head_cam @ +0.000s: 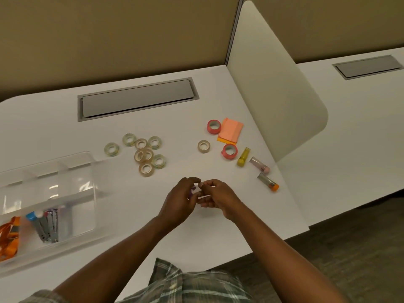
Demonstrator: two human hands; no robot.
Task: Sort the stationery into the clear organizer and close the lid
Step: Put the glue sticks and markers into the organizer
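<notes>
My left hand (178,200) and my right hand (215,196) meet over the middle of the white desk, both closed around a small, mostly hidden item with a purple end (192,190). The clear organizer (72,162) sits at the left with its lid open; orange items (9,235) and several glue sticks (47,226) lie in its near compartments. Several clear tape rolls (145,153) cluster beyond my hands. To the right lie a lone tape roll (204,146), two red tape rolls (213,126) (229,151), orange sticky notes (231,130), and yellow (243,157), pink (260,164) and orange-capped (267,182) sticks.
A grey cable hatch (137,99) is set into the desk at the back. A white divider panel (273,84) rises on the right, with a second desk beyond it. The desk's front edge runs diagonally at the lower right, above carpeted floor.
</notes>
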